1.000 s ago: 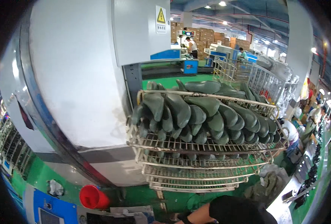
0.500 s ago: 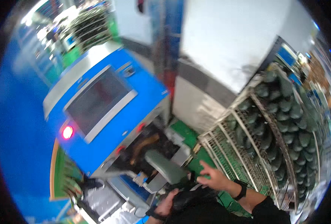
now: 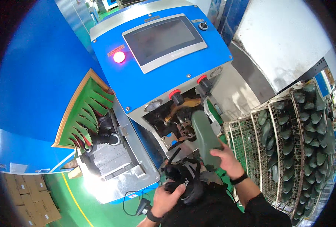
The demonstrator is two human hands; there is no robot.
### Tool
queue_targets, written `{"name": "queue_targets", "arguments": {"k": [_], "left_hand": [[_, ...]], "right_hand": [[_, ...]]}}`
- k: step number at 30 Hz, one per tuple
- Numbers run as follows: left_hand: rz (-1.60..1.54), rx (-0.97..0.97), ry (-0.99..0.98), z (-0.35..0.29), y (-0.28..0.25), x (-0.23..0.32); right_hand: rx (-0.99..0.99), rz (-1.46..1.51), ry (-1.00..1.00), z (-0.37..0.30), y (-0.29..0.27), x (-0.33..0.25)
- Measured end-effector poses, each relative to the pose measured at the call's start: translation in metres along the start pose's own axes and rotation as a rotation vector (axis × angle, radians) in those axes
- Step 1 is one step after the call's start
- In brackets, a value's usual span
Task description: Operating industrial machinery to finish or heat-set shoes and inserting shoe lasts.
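My left hand [image 3: 168, 199] is closed on a black shoe upper [image 3: 183, 181] with white lettering, held low in front of my body. My right hand [image 3: 228, 162] grips the lower end of a dark green shoe last [image 3: 205, 134], thumb on top and fingers hidden beneath. The last's other end reaches up beside the opening of a blue machine [image 3: 111, 83], where metal parts and a brown curved piece [image 3: 187, 104] show. How the last meets these parts cannot be made out.
A wire rack [image 3: 277, 143] with several rows of green lasts stands at the right. On the left are a metal side table [image 3: 118, 166] with black shoes and a wood-edged green slotted holder [image 3: 86, 109]. Red-collared black knobs [image 3: 177, 97] jut above the opening. Cartons [image 3: 29, 198] stand lower left.
The view has turned and steadied, bringing the machine upright. My right hand, earlier apart from the last with fingers spread, now grasps it. The upper in my left hand now shows clearly.
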State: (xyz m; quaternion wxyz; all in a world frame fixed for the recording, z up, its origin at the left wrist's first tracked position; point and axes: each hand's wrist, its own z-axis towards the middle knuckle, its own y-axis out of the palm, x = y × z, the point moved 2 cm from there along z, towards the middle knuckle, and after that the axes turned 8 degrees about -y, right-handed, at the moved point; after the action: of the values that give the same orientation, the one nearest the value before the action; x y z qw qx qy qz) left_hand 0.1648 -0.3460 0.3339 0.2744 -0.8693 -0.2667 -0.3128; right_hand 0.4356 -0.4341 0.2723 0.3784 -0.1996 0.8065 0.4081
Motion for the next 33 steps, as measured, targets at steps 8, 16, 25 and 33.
{"name": "queue_targets", "arguments": {"k": [8, 16, 25, 33], "left_hand": [[-0.139, -0.097, 0.129, 0.001, 0.018, 0.034], [0.253, -0.359, 0.066, -0.01, 0.12, 0.08], [0.62, -0.864, 0.536, 0.046, 0.234, 0.093], [0.576, -0.925, 0.104, 0.013, 0.322, 0.125]], "right_hand": [[0.002, -0.02, -0.077, -0.083, -0.083, -0.044], [0.314, -0.708, -0.265, -0.223, -0.145, -0.096], [1.277, -0.72, -1.078, -0.503, -0.173, -0.136], [2.076, -0.774, -0.939, -0.649, -0.184, -0.149]]}}
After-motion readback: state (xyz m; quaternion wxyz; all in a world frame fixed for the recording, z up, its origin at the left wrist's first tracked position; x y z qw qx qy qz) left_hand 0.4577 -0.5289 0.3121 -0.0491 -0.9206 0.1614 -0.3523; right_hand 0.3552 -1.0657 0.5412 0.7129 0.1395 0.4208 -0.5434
